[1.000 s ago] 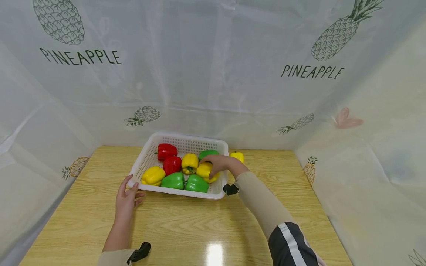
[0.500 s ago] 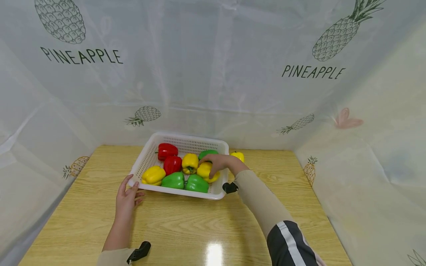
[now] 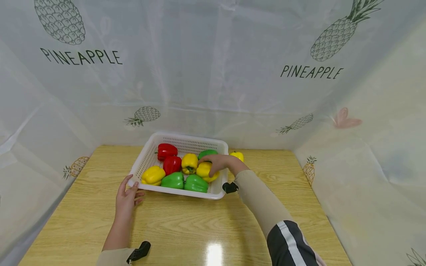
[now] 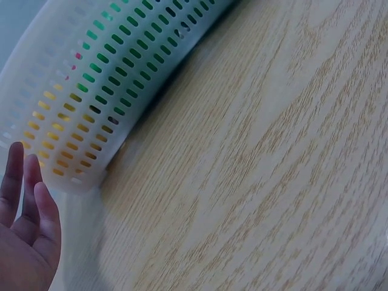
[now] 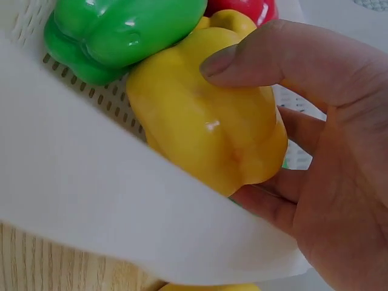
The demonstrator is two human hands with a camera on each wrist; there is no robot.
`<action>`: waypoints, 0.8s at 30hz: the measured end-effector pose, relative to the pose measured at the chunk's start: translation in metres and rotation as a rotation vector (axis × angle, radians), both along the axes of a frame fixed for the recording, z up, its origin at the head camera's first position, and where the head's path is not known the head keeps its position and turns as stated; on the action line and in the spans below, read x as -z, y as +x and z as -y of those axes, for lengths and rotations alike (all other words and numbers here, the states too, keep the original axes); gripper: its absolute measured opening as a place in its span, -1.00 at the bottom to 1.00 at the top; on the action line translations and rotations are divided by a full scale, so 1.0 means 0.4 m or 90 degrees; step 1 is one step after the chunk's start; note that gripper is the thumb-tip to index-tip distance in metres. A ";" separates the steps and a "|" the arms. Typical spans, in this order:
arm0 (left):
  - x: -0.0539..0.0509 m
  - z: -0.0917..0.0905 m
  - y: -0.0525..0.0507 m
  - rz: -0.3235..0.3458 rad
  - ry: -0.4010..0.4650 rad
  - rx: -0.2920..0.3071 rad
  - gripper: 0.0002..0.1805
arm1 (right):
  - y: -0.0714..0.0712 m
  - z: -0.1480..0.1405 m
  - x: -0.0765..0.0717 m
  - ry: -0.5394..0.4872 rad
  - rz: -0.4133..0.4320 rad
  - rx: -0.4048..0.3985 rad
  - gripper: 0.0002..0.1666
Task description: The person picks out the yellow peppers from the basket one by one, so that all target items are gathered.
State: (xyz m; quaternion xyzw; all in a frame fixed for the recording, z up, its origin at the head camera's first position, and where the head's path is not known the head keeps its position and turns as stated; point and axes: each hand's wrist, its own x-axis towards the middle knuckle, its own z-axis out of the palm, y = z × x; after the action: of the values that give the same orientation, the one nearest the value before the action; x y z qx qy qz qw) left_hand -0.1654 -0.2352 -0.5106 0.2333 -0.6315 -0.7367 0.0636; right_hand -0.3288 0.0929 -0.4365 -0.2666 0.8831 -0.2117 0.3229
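Note:
A white perforated basket [image 3: 186, 192] holds several bell peppers in red, yellow and green. My right hand [image 3: 217, 164] reaches over its right side and grips a yellow bell pepper [image 5: 206, 121], thumb on top and fingers curled beneath. Beside that pepper in the right wrist view lies a green bell pepper [image 5: 130, 33]. At the near left corner, my left hand [image 3: 125, 199] holds the basket's rim between thumb and finger. Its other fingers [image 4: 30, 200] extend beside the basket's outer wall in the left wrist view.
Another yellow bell pepper [image 3: 237, 156] lies on the wooden table [image 3: 179, 225] outside the basket, to its right and partly hidden by the right arm. A pale sheet [image 3: 199, 81] printed with pineapples hangs behind the table and along both sides.

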 end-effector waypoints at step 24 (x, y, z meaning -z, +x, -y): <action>0.004 0.004 -0.002 0.003 -0.008 -0.002 -0.54 | 0.033 -0.044 -0.063 -0.080 -0.030 -0.009 -0.11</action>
State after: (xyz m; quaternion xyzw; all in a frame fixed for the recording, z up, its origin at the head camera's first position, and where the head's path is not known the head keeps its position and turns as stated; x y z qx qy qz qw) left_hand -0.1661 -0.2368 -0.5122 0.2355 -0.6358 -0.7322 0.0644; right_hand -0.3158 0.1106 -0.4111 -0.2977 0.8735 -0.2577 0.2861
